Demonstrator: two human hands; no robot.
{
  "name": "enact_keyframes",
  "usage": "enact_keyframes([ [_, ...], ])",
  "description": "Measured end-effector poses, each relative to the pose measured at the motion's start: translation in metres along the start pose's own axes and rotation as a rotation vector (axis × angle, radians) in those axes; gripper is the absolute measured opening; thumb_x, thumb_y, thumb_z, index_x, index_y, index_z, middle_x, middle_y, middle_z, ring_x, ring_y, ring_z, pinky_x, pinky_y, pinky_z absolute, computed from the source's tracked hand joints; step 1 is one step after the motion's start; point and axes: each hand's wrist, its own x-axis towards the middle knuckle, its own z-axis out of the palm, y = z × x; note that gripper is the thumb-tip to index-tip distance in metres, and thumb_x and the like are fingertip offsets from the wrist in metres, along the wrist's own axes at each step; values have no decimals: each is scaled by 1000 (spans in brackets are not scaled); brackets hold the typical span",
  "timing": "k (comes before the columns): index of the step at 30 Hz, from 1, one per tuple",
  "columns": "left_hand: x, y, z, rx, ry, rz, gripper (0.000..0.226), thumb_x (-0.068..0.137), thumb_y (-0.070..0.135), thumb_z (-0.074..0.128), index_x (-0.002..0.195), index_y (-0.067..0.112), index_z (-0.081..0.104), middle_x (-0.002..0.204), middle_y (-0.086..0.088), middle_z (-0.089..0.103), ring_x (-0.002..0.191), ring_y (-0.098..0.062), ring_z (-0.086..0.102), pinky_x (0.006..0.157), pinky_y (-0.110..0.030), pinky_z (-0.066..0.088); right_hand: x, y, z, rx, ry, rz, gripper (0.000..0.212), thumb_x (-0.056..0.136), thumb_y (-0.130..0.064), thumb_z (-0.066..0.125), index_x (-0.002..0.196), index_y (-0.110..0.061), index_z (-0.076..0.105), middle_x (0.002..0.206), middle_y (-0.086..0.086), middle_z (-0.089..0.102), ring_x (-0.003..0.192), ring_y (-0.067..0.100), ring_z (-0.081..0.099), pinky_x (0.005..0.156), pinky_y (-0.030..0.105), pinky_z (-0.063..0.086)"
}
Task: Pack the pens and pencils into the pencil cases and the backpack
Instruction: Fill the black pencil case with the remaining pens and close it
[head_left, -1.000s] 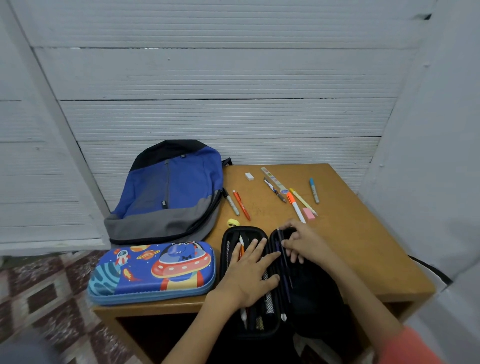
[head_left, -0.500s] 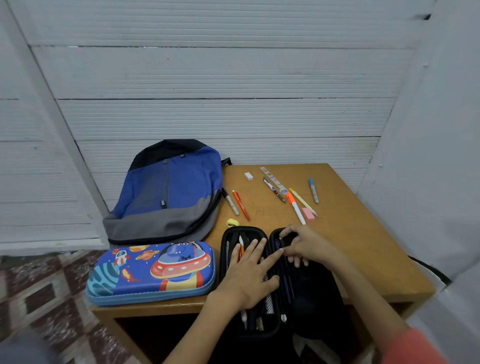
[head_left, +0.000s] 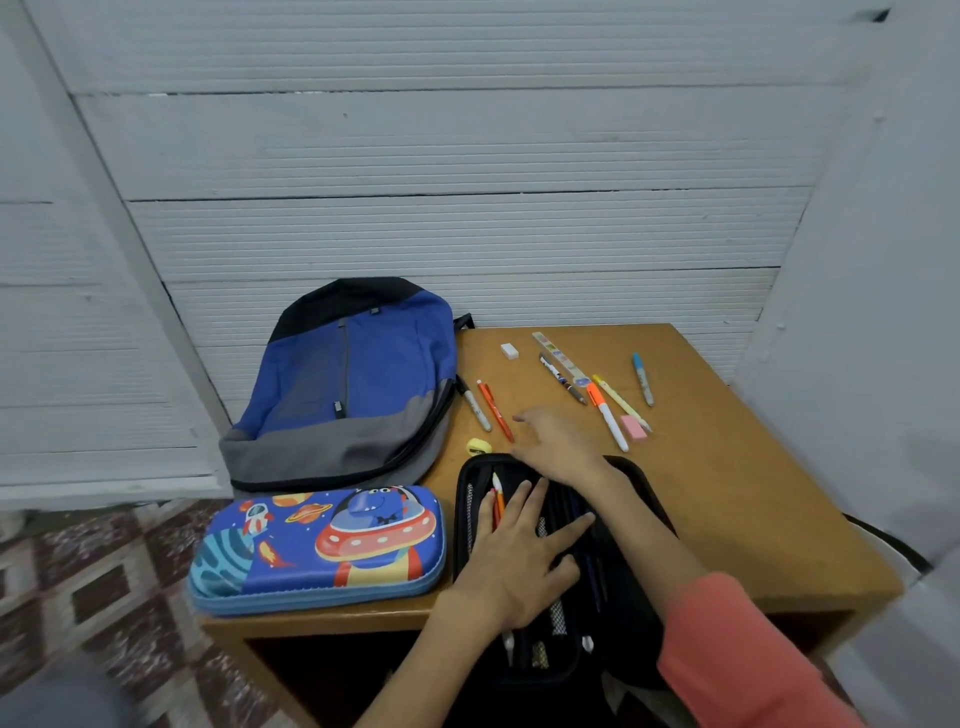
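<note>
Wooden desk (head_left: 727, 493): my left hand (head_left: 519, 561) flat, fingers spread, steadying black case (head_left: 631, 597); right hand (head_left: 558, 441), loosely open, beyond case toward orange pen (head_left: 494, 410).

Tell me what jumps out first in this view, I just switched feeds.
The space-print pencil case, closed, lies at the table's near left edge in front of the blue backpack. Beside it the black pencil case lies open, with the left hand flat on the pens inside and the right hand reaching past it toward the orange pen. More loose pens, erasers and a ruler are scattered on the wooden table beyond.
</note>
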Motion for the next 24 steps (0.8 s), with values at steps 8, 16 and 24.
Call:
enact_keyframes([
  [8, -1, -2, 0, -20, 37, 5, 50, 100, 41, 27, 149, 47, 17, 161, -4, -12, 147, -18, -19, 112, -47, -21, 14, 3, 9, -151, -195, -76, 49, 102, -33, 36, 147, -14, 39, 158, 1, 28, 142, 23, 30, 116, 42, 25],
  [16, -3, 0, 1, -5, 43, -11, 50, 100, 42, 26, 149, 47, 16, 161, -4, -13, 147, -18, -19, 113, -47, -20, 13, 30, 5, -119, 4, 8, 37, 100, -39, 46, 111, -11, 68, 104, 10, 69, 92, 20, 64, 83, 35, 52],
  [24, -3, 0, 0, -27, 44, -6, 51, 100, 42, 27, 149, 47, 15, 161, -3, -14, 146, -17, -21, 112, -45, -21, 20, 28, 13, -311, 57, -88, 29, 99, -33, 49, 118, -20, 68, 116, 3, 65, 104, 19, 59, 83, 31, 49],
])
